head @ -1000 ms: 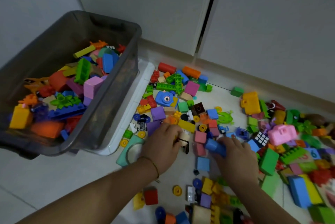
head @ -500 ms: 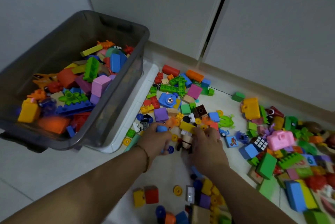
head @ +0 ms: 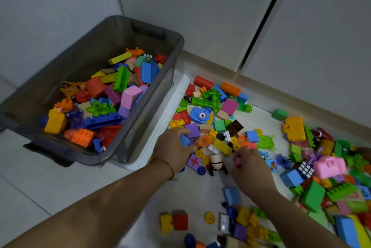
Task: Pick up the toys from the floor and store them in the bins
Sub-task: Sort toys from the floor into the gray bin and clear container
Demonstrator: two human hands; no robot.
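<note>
Many coloured plastic bricks and small toys lie spread over the white floor, among them a blue toy camera (head: 201,116), a yellow brick (head: 221,146) and a pink toy case (head: 329,165). A grey translucent bin (head: 177,47) at the left is partly filled with bricks. My left hand (head: 170,152) lies at the pile's near left edge, beside the bin, and grips a blue piece (head: 184,140). A little to the right, my right hand (head: 250,168) pinches a small pink piece (head: 237,160). A small beige figure (head: 216,162) lies between the hands.
The bin stands on a white lid (head: 160,125) whose edge sticks out towards the toys. White cabinet doors (head: 200,16) and a skirting strip run behind the pile. A cube puzzle (head: 306,169) and a red and yellow brick pair (head: 174,220) lie nearby.
The blue piece that my right hand held is now in my left hand. My right hand has drawn apart to the right and has taken hold of a small pink piece.
</note>
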